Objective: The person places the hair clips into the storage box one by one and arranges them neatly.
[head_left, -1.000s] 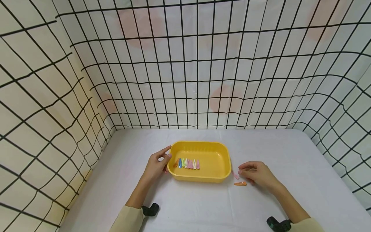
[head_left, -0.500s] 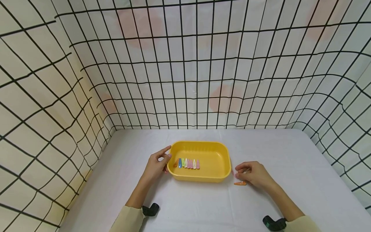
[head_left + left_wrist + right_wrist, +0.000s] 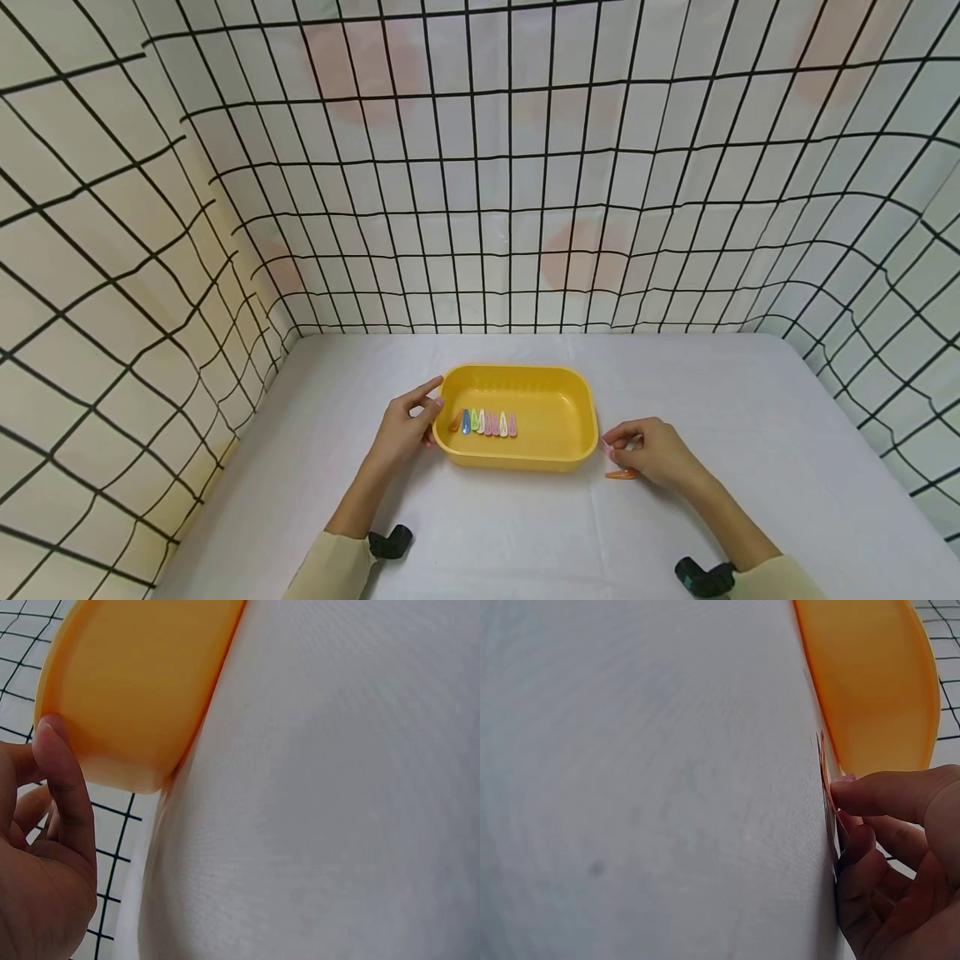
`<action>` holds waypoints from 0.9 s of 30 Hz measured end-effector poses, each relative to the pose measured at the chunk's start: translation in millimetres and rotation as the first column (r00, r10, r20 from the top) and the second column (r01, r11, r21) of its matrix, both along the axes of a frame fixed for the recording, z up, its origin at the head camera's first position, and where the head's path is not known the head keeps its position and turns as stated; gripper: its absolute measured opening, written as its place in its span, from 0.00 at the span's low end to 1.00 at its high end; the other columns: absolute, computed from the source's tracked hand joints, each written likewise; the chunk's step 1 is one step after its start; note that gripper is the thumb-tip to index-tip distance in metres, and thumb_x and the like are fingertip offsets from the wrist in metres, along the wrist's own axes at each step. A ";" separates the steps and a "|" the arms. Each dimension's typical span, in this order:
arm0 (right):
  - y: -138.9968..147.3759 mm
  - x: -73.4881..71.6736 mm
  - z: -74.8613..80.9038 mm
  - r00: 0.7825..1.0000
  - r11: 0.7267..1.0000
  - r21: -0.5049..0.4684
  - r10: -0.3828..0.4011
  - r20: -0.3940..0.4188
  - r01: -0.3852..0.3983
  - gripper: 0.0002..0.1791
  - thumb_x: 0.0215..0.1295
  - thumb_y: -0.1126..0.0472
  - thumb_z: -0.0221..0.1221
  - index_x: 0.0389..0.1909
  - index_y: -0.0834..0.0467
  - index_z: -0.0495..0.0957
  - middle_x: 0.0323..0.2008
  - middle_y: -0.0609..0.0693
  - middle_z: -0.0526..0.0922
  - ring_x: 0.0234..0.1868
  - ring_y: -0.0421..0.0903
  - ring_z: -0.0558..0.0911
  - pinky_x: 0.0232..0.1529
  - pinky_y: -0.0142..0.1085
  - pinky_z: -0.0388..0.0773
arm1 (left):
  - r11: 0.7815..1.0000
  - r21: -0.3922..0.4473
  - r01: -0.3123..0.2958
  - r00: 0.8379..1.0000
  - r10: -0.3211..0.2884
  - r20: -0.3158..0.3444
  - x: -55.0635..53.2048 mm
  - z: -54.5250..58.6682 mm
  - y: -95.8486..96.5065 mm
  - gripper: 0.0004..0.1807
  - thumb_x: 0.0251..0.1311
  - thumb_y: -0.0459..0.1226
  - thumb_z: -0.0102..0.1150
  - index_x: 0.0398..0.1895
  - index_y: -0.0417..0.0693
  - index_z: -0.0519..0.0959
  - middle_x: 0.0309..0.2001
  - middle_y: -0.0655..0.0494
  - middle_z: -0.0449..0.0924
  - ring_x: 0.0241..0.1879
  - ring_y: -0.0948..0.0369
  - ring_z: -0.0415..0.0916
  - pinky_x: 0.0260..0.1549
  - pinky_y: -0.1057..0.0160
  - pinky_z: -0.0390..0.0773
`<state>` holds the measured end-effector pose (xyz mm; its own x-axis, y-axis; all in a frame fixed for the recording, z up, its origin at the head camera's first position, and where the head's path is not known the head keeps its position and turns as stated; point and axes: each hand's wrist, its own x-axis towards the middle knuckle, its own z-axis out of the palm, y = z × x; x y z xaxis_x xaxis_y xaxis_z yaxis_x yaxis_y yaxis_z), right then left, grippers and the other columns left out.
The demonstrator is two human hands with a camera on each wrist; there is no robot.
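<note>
A shallow yellow tray (image 3: 551, 417) sits on the white-covered table. Inside it, toward the left, several snap hair clips (image 3: 496, 424) stand in a row: orange, blue, green, white and pink. My left hand (image 3: 403, 427) holds the tray's left end, thumb (image 3: 60, 754) at the rim. Just off the right end, my right hand (image 3: 654, 450) pinches a pink hair clip (image 3: 607, 447), mostly covered by the fingers. Below those fingers an orange hair clip (image 3: 619, 475) lies on the cloth. In the right wrist view the orange clip (image 3: 824, 769) shows edge-on beside the thumb.
White cloth (image 3: 487, 525) covers the table. White walls with a black grid (image 3: 510, 208) rise behind and on both sides. Each wrist carries a black camera mount, such as the left mount (image 3: 390, 542).
My right hand has shifted a little left toward the tray, and its fingers have closed over the pink hair clip. The left hand and tray have stayed put.
</note>
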<state>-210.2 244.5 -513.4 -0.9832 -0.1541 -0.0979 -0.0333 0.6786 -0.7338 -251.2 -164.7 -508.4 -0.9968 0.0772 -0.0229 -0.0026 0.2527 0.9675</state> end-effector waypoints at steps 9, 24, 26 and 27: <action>1.7 -1.4 -0.1 1.000 0.999 0.037 -0.010 -0.003 0.010 0.04 0.63 0.61 0.68 0.37 0.54 0.88 0.32 0.46 0.84 0.30 0.43 0.75 0.28 0.29 0.74 | 1.000 0.012 0.001 1.000 -0.001 -0.006 0.8 0.7 0.5 0.24 0.72 0.40 0.62 0.70 0.60 0.77 0.40 0.43 0.78 0.15 0.60 0.73 0.17 0.68 0.80; 3.9 -4.7 3.7 0.999 0.998 -0.036 -0.040 0.035 0.041 0.07 0.67 0.59 0.66 0.41 0.59 0.85 0.29 0.49 0.82 0.28 0.44 0.75 0.25 0.29 0.74 | 1.000 0.004 0.000 1.000 0.000 -0.008 0.8 2.0 1.5 0.24 0.72 0.40 0.61 0.70 0.60 0.77 0.40 0.43 0.78 0.15 0.60 0.72 0.18 0.68 0.80; 3.8 -4.9 4.3 0.998 0.998 -0.050 -0.039 0.042 0.042 0.07 0.68 0.59 0.66 0.41 0.59 0.85 0.29 0.49 0.82 0.27 0.43 0.75 0.25 0.29 0.74 | 1.000 0.001 -0.001 1.000 0.001 -0.002 1.3 2.2 1.4 0.24 0.72 0.41 0.61 0.70 0.61 0.77 0.41 0.44 0.78 0.15 0.60 0.73 0.18 0.68 0.81; 3.7 -5.0 4.5 0.998 0.998 -0.056 -0.038 0.046 0.040 0.08 0.68 0.59 0.66 0.41 0.59 0.84 0.28 0.49 0.82 0.27 0.43 0.75 0.24 0.29 0.73 | 1.000 0.001 -0.001 1.000 0.001 0.000 1.7 2.2 1.3 0.24 0.72 0.41 0.61 0.70 0.60 0.77 0.41 0.44 0.78 0.15 0.60 0.73 0.18 0.68 0.81</action>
<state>-215.2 248.2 -508.8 -0.9835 -0.1220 -0.1339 0.0261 0.6359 -0.7713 -249.5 -163.4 -506.1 -0.9968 0.0767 -0.0226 -0.0026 0.2514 0.9679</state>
